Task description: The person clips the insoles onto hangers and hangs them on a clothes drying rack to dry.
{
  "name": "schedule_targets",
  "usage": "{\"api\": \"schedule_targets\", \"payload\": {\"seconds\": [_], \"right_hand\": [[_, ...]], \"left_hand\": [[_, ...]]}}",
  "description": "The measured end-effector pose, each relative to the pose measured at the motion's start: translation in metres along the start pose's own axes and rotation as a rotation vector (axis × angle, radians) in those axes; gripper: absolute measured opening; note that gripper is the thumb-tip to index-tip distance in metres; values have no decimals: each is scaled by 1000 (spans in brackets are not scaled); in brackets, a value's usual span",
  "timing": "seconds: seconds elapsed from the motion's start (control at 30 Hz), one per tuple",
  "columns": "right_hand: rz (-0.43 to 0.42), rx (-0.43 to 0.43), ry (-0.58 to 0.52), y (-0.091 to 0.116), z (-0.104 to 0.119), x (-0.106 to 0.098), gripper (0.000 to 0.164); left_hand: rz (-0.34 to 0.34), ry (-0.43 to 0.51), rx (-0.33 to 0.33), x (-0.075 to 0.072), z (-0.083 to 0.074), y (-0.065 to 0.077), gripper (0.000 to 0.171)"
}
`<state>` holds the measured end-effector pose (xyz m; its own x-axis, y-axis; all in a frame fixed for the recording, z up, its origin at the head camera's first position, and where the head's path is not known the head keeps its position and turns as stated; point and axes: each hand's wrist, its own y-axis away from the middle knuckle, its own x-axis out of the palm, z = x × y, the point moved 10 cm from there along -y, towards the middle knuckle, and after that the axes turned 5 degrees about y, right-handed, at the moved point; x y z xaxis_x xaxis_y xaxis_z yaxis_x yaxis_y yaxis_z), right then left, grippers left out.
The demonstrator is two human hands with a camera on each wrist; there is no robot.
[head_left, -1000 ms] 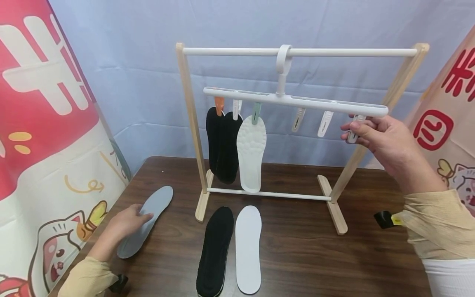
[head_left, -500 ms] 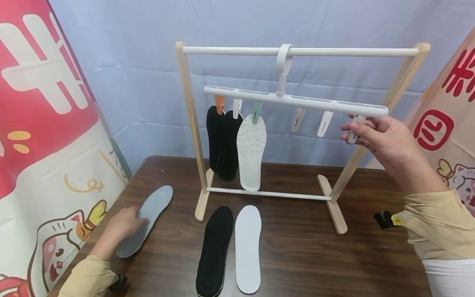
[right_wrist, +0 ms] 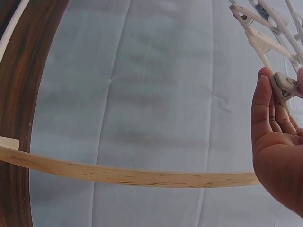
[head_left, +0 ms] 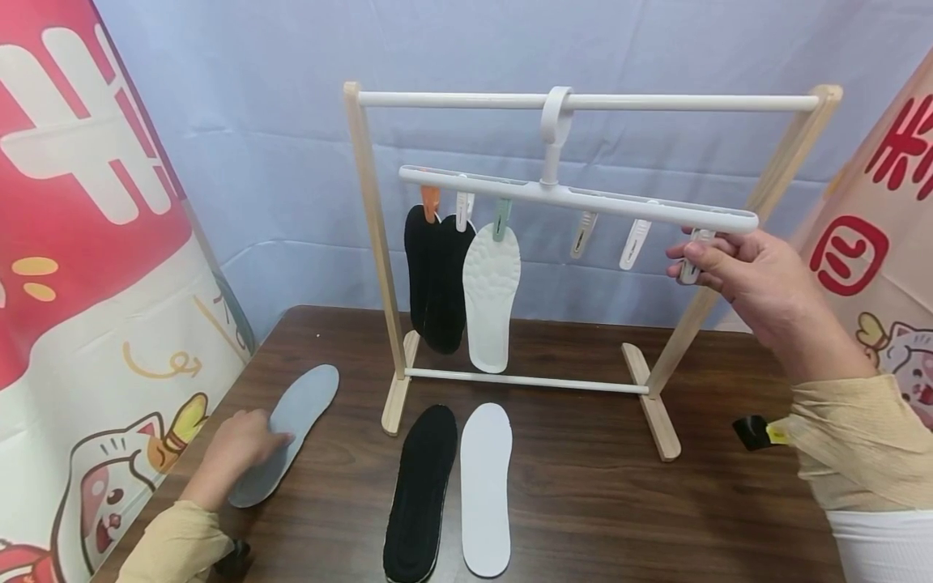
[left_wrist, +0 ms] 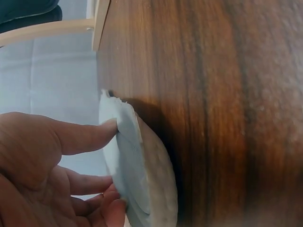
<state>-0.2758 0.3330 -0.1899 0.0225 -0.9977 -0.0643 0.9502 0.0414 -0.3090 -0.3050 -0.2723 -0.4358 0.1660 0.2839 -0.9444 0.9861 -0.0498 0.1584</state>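
Note:
At the table's left side, my left hand holds a light grey insole that lies along the table edge. In the left wrist view the thumb presses the pale face of this insole, and the fingertips curl at its far edge. My right hand pinches the rightmost white clip under the white hanger bar. The right wrist view shows thumb and fingers around this clip. Two black insoles and a white bumpy insole hang from the left clips.
A wooden stand with a white top rod carries the hanger. Two more clips hang with nothing in them. Below lie a black insole and a white insole on the brown table.
My left hand has shifted slightly on the grey insole, its thumb drawn back a little. The right hand keeps its pinch on the clip, and the hanging insoles sway slightly.

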Motion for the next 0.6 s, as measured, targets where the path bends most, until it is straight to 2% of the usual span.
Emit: {"api": "schedule_targets", "payload": {"seconds": [0.37,0.6], "right_hand": [[13,-17,1,0,1,1,17],[20,-17,-3,0,1,1,16]], "left_hand": [[4,93,-90,1,8,1,71],[24,137,-131,2,7,3,72]]}}
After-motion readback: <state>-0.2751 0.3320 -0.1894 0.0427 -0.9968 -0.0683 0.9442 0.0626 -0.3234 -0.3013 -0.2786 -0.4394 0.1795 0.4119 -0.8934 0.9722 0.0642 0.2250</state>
